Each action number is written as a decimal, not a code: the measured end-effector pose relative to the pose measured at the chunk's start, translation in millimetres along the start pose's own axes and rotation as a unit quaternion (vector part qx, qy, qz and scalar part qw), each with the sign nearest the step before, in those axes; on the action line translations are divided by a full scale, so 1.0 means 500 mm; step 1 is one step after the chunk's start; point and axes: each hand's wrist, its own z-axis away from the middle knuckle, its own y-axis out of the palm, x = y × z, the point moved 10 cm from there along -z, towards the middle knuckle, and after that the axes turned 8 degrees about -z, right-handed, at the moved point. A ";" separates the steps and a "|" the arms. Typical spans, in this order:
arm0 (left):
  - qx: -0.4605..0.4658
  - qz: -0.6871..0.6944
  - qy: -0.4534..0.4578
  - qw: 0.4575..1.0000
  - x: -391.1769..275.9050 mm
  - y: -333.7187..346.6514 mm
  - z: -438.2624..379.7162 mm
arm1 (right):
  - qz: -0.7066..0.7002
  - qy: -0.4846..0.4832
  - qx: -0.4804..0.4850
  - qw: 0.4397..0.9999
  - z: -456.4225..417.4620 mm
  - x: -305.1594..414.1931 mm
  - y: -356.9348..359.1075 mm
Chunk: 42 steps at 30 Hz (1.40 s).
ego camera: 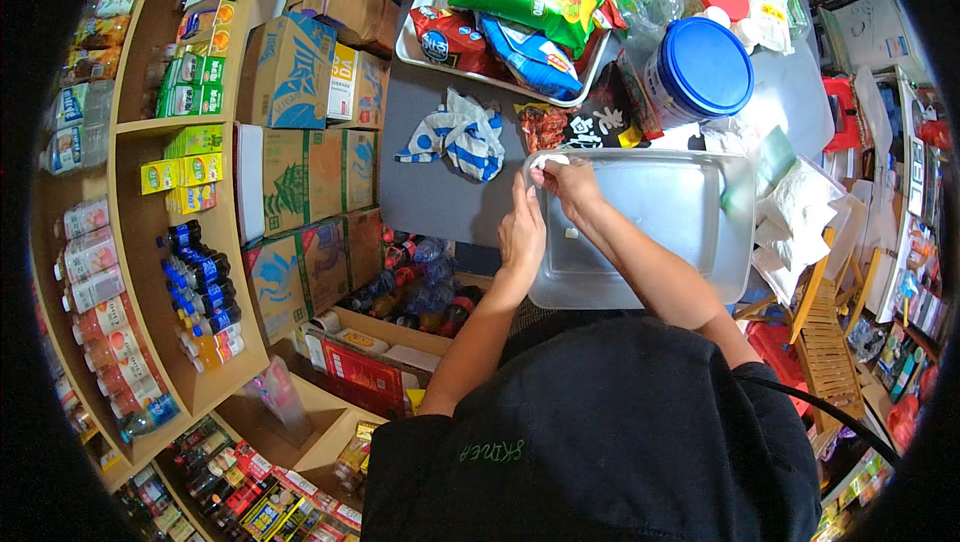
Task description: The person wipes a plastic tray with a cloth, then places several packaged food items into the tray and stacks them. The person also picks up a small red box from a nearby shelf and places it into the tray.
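Observation:
A translucent plastic bin [637,275] lies in front of me at the table's near edge. My left hand [523,233] grips its left rim close to the far corner, the thumb along the edge. In my right hand [574,185] is a small white wad [551,161], tissue or cloth, pressed at the far left corner of the bin. The fingers partly cover the wad. A small white piece [571,233] sits inside the bin on the left. Left of my hands, a crumpled blue-and-white cloth [465,135] lies on the grey tabletop [442,200].
Beyond the bin are a white tray [405,46] of snack bags, a dark snack packet [600,118] and a blue-lidded tub [709,65]. White bags [795,215] lie to the right. Cartons [300,174] and drink shelves [202,242] line the left; a wooden chair [825,347] stands right.

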 end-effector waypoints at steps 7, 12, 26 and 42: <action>0.003 -0.010 -0.002 1.000 -0.002 -0.004 0.005 | -0.044 -0.015 0.014 0.999 0.043 0.005 0.020; -0.007 -0.013 0.005 1.000 -0.003 -0.003 0.005 | -0.028 -0.017 -0.048 0.998 0.001 0.000 -0.031; 0.003 -0.026 -0.008 1.000 -0.001 -0.002 0.004 | 0.080 -0.039 0.053 0.995 0.016 -0.006 0.009; 0.056 0.025 -0.059 0.996 -0.004 -0.001 0.010 | -0.049 -0.015 0.016 0.999 -0.028 -0.071 -0.032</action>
